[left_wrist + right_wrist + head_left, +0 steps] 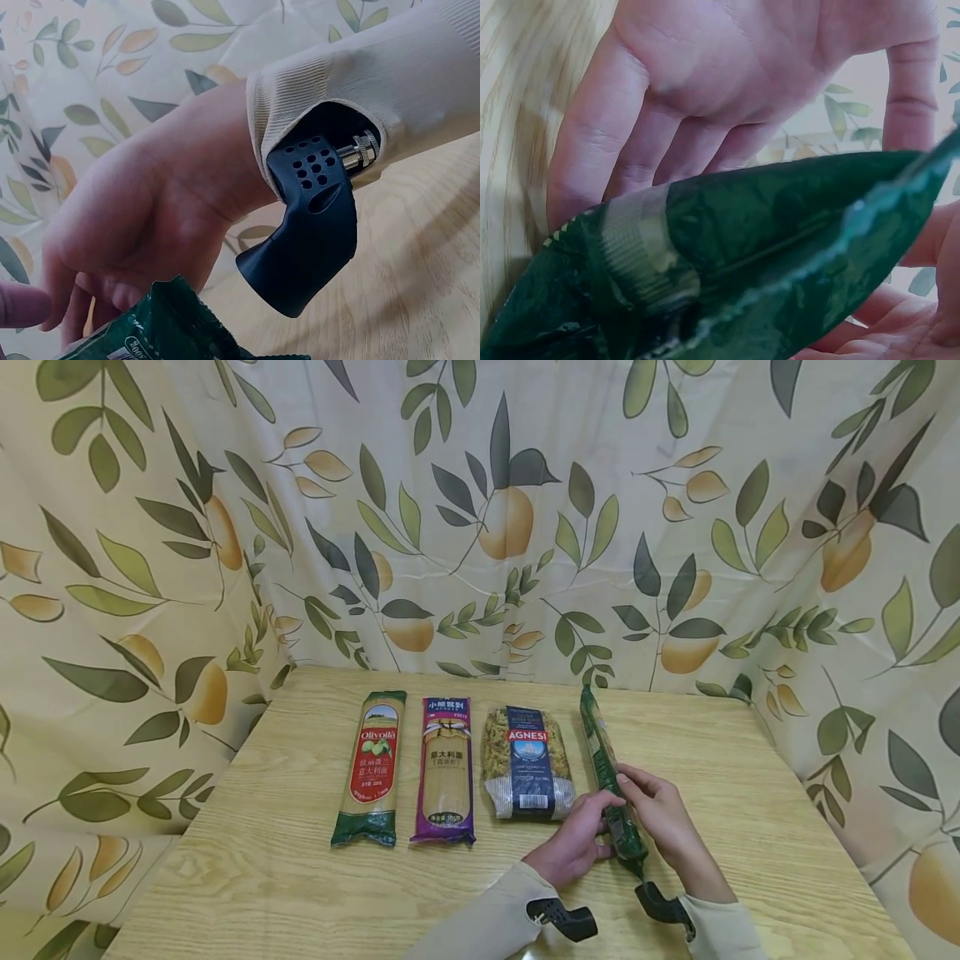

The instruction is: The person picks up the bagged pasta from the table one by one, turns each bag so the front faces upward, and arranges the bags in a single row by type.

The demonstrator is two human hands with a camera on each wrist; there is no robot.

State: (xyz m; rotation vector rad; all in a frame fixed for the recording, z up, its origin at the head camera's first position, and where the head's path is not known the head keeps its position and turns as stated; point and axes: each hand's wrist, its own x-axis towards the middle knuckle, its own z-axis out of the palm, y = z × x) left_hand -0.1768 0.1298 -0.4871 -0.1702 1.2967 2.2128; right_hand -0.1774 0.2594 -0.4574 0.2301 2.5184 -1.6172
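A long green plastic packet stands tilted on its narrow edge at the right of the row, its printed front mostly turned out of sight. My left hand holds its near part from the left, thumb over the upper edge. From the right my right hand grips the same packet, its thumb near the middle. The right wrist view shows the fingers of the right hand behind the green film of the packet. In the left wrist view, the packet's crimped end lies below the left hand.
Left of the green packet, an Agnesi pasta bag, a purple spaghetti packet and an Olivoilà spaghetti packet lie flat in a row on the wooden table. Leaf-patterned curtains enclose the back and sides.
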